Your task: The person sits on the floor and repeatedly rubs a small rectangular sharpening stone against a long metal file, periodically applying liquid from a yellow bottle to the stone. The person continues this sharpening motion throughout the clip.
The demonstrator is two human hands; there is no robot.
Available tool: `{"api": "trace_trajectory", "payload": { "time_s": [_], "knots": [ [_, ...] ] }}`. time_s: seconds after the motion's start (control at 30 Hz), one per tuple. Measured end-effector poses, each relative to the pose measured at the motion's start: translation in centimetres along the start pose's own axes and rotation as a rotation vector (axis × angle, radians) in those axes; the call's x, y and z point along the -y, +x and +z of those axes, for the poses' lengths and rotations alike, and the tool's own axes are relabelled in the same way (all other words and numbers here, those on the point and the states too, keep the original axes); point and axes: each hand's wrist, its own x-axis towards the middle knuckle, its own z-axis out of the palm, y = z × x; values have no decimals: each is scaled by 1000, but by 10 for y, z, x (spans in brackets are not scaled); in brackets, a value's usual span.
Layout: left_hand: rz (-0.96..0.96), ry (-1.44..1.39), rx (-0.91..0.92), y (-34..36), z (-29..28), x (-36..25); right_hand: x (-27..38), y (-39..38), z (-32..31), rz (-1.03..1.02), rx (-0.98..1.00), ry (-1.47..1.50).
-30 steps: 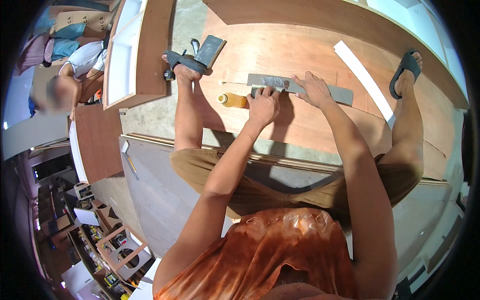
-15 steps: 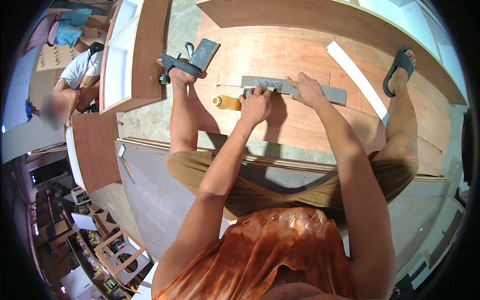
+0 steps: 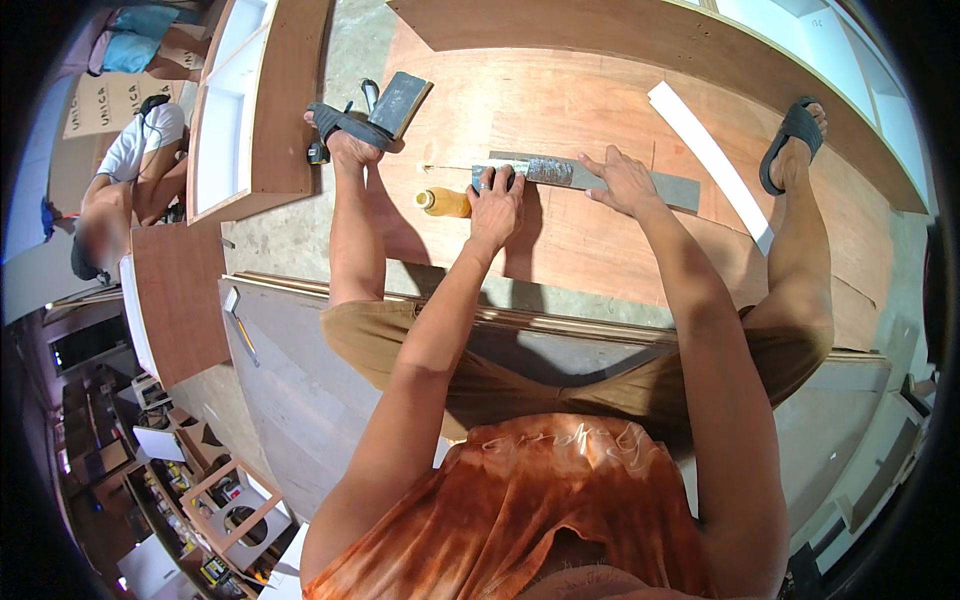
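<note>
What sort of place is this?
Probably a woodworking or cabinet-making workshop. An open wooden cabinet box with a white interior stands at the left, large grey boards lie stacked beneath the person, and a plywood sheet covers part of the floor.

A long, narrow grey strip (image 3: 672,190) lies flat, its near-left end just beyond the yellow bottle (image 3: 443,202) and its length running off to the bottle's right, tilted slightly. Pale, silvery streaks (image 3: 550,172) roughen its left half; the rest looks plain. A small greyish block (image 3: 478,175), mostly hidden under the left hand (image 3: 497,208), sits at that end, just beyond and right of the bottle. The right hand (image 3: 625,183) rests, fingers spread, across the strip, farther from the bottle.
</note>
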Motion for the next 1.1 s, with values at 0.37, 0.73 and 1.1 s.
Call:
{"api": "trace_trajectory", "payload": {
  "time_s": [0.37, 0.73, 1.1],
  "knots": [
    [-44, -54, 39, 21, -33, -7, 7, 0, -2, 11, 15, -25],
    [-9, -44, 115, 1, -47, -25, 3, -4, -4, 39, 25, 1],
    [32, 42, 62, -23, -1, -36, 3, -2, -1, 35, 15, -13]
  ]
}}
